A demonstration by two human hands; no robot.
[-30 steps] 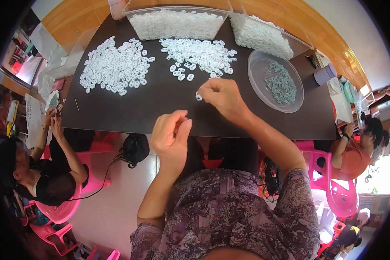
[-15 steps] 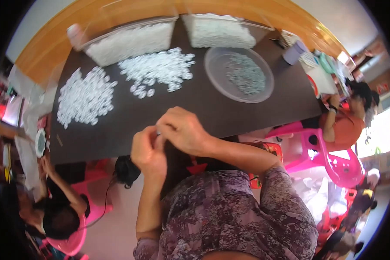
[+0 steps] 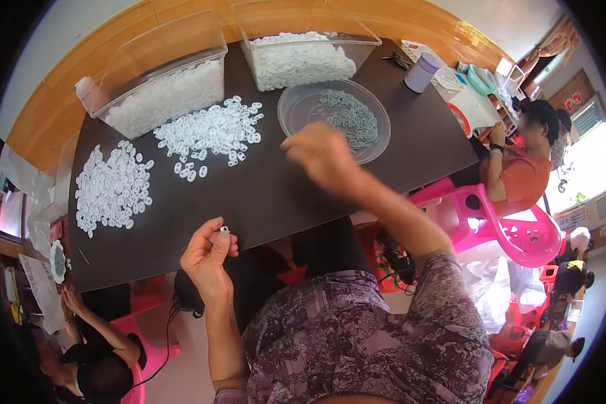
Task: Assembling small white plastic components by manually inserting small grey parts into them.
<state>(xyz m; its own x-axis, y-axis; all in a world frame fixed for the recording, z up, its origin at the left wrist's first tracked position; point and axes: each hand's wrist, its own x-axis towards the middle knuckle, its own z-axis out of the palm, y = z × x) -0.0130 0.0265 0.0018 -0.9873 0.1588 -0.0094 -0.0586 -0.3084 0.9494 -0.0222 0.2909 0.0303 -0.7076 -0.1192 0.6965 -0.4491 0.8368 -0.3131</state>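
Pinched between thumb and fingers of my left hand (image 3: pixel 211 259) is a small white plastic piece (image 3: pixel 225 229), just off the table's front edge. My right hand (image 3: pixel 323 158) is blurred above the table, beside the near rim of a clear round tray (image 3: pixel 295 114). Its fingers look curled, but whether they hold anything is not visible. Small thin grey-green pieces (image 3: pixel 357 120) lie heaped in that tray. On the dark table (image 3: pixel 249 192) are two piles of white oval pieces with holes, a left pile (image 3: pixel 114 188) and a middle pile (image 3: pixel 209 131).
Two clear bins, one at left (image 3: pixel 165 97) and one at right (image 3: pixel 306 60), hold more white pieces. A lilac bottle (image 3: pixel 421 73) and pliers (image 3: pixel 397 62) stand at the far right. Co-workers sit on both sides; a pink chair (image 3: pixel 491 222) is at right.
My hands were together over the front edge and have parted. The right moved up and right to the tray; the left moved slightly down and left. The whole view has shifted.
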